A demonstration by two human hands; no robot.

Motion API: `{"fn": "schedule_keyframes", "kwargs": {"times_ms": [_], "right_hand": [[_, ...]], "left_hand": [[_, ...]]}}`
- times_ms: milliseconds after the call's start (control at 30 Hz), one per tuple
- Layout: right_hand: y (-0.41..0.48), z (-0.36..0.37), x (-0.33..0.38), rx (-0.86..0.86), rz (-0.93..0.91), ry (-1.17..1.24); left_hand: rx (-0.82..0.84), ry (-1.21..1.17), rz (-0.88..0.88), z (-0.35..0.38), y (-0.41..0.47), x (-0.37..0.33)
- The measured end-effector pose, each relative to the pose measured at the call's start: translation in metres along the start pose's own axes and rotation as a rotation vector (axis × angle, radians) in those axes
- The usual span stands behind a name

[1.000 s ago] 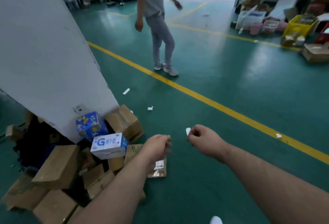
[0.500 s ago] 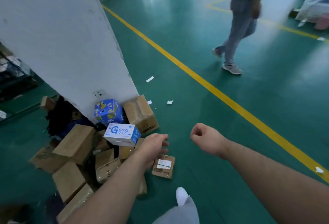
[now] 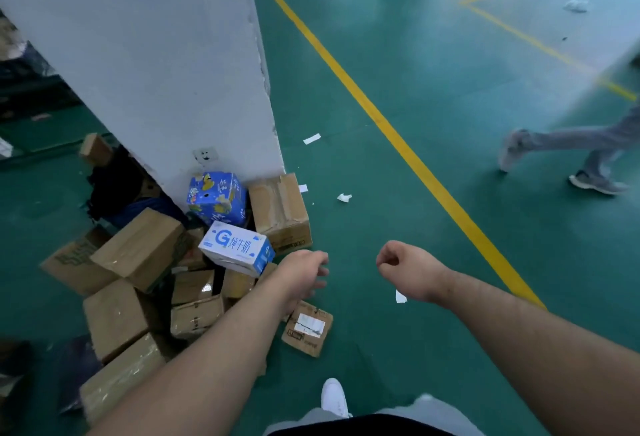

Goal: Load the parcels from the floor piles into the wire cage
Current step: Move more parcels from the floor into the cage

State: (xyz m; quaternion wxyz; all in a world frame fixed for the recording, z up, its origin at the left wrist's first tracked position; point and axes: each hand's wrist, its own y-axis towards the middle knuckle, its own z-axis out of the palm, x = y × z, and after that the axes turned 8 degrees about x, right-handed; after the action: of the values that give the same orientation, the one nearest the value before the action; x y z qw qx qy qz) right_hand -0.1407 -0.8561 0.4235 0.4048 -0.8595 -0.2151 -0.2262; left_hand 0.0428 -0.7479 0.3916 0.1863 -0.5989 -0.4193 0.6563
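Walked in closer, so the pile (image 3: 138, 248) by the pillar (image 3: 156, 55) looks bigger and the passer-by (image 3: 588, 155) is off right. Left hand (image 3: 304, 273) is relaxed, right hand (image 3: 405, 266) curled, both empty. No cage in sight. I'd crouch and take the top milk box (image 3: 237, 248) two-handed by its ends.

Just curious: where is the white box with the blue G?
Head view, left of centre: the white box tops the parcel pile, in front of the blue box.
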Motion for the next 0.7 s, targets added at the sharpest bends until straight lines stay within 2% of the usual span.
{"fn": "schedule_keyframes", "kwargs": {"times_ms": [200,333,500,700], "right_hand": [[0.067,-0.017,0.01,0.168,-0.051,-0.078],[0.124,-0.035,-0.004,0.262,-0.076,-0.143],[0.214,-0.083,-0.013,0.376,-0.106,-0.242],[0.314,-0.16,0.011,0.462,-0.142,-0.45]], "left_hand": [[-0.092,-0.105,-0.104,-0.008,0.05,-0.003],[-0.083,-0.109,-0.179,-0.001,0.085,-0.016],[-0.182,-0.194,-0.241,0.0,0.134,-0.055],[-0.301,-0.361,-0.269,-0.005,0.177,-0.102]]}}
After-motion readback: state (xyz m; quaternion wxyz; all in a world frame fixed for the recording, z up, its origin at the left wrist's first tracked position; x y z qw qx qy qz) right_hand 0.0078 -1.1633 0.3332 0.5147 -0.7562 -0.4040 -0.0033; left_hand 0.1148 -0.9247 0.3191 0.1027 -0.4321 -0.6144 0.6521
